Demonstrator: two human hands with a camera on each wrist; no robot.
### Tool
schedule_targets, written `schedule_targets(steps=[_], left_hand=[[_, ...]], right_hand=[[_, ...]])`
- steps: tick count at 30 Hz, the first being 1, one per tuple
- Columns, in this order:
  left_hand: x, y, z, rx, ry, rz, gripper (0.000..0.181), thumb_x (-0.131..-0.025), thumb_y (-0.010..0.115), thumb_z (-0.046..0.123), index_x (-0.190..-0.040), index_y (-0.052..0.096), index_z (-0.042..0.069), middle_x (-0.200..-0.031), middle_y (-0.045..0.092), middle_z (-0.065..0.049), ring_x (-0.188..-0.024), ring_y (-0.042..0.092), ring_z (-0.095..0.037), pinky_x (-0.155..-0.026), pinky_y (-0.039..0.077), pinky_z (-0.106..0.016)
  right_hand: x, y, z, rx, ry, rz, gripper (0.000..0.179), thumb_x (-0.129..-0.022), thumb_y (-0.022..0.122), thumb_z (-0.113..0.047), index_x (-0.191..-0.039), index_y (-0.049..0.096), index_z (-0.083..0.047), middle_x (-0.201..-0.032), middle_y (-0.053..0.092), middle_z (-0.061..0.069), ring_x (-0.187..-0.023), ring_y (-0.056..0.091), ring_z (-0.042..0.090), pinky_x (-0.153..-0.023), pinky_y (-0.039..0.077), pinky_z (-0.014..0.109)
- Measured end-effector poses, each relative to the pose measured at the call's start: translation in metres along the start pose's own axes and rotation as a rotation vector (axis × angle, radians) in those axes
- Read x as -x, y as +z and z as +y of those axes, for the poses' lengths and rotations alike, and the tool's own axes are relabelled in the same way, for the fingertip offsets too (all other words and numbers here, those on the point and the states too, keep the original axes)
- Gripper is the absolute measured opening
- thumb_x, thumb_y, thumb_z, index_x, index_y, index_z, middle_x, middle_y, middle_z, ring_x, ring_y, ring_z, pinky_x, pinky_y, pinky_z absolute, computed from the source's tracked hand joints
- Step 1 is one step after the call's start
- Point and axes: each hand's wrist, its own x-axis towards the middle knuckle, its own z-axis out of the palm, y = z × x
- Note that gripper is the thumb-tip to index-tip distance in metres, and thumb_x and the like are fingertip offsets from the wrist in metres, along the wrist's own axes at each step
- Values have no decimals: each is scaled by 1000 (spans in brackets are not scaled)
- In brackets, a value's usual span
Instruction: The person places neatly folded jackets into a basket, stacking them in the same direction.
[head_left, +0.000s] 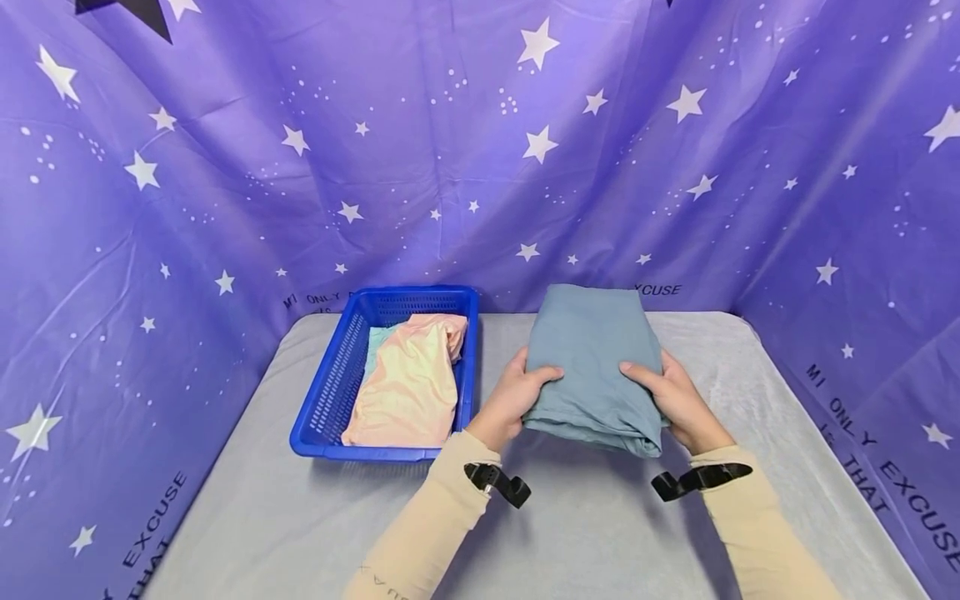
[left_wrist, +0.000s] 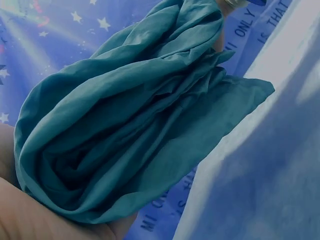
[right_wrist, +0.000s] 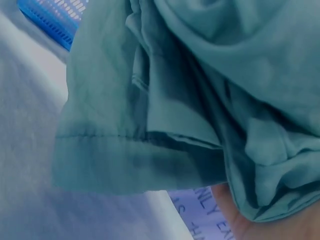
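Observation:
Both hands hold a folded blue-grey garment [head_left: 592,358] up off the table, to the right of the basket. The left hand [head_left: 516,392] grips its left side, thumb on top and fingers hidden beneath. On the opposite side the right hand [head_left: 678,398] grips it the same way. Seen from the left wrist, the garment [left_wrist: 115,115] shows its rolled, layered folds, with part of the left hand [left_wrist: 45,215] at its lower end. A stitched hem of the garment [right_wrist: 125,160] hangs in the right wrist view, above the right hand [right_wrist: 285,225].
On the left of the table stands a blue perforated basket [head_left: 318,417]. A pale pink garment [head_left: 412,383] lies in it, partly over a light teal cloth [head_left: 375,342]. A grey cloth covers the table [head_left: 585,533]. Purple star-printed curtains [head_left: 450,167] surround the back and sides.

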Motion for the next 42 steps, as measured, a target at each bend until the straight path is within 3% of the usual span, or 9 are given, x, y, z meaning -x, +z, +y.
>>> schedule_targets(steps=[5, 12, 19, 25, 28, 32, 39, 42], left_hand=[[4, -14, 7, -6, -8, 1, 58, -91, 70, 17, -146, 50, 14, -133, 60, -12, -99, 60, -18, -81, 51, -29], [9, -39, 14, -60, -16, -7, 59, -93, 69, 20, -148, 48, 13, -130, 62, -12, -93, 63, -17, -79, 53, -29], [16, -60, 21, -144, 4, 21, 61, -97, 65, 23, -152, 42, 13, -139, 58, -15, -102, 64, -19, -87, 52, -31], [21, -73, 24, -205, 22, 68, 63, -95, 67, 19, -153, 42, 10, -146, 54, -14, -118, 59, -24, -102, 47, -38], [23, -81, 27, -210, 20, 81, 67, -94, 67, 18, -156, 40, 14, -151, 51, -13, -124, 57, -27, -104, 45, -41], [25, -94, 29, -209, 7, 99, 68, -96, 67, 20, -157, 38, 17, -149, 53, -15, -120, 60, -28, -100, 48, -41], [27, -115, 28, -227, 8, 152, 55, -98, 67, 23, -147, 46, 6, -126, 63, -16, -98, 66, -19, -85, 54, -32], [29, -126, 30, -215, -9, 161, 54, -99, 65, 22, -147, 45, 6, -124, 63, -17, -95, 67, -19, -81, 55, -32]], right_hand=[[-6, 11, -5, -1, 3, -14, 73, -102, 62, -32, -160, 26, -4, -138, 50, 2, -108, 60, -1, -90, 51, 17], [-14, 27, -12, -11, 8, -94, 75, -103, 62, -28, -162, 21, -6, -152, 42, 19, -110, 59, 1, -91, 51, 18], [-21, 46, -11, -29, 14, -169, 75, -101, 63, -25, -161, 21, -5, -155, 40, 21, -115, 57, 7, -95, 49, 19], [-27, 64, -11, -44, 9, -200, 75, -100, 65, -21, -160, 23, -6, -154, 42, 21, -120, 57, 14, -97, 49, 22], [-29, 73, -11, -59, -5, -217, 73, -99, 65, -18, -159, 24, -6, -153, 43, 21, -120, 57, 16, -97, 50, 23], [-31, 85, -13, -93, -18, -226, 72, -98, 65, -15, -158, 26, -8, -151, 45, 20, -119, 59, 16, -97, 52, 26], [-36, 105, -12, -138, 3, -265, 75, -98, 66, -15, -159, 24, -12, -152, 45, 20, -120, 60, 21, -98, 54, 33], [-40, 114, -13, -159, 12, -287, 75, -97, 67, -15, -159, 24, -15, -153, 45, 18, -125, 58, 25, -102, 52, 37]])
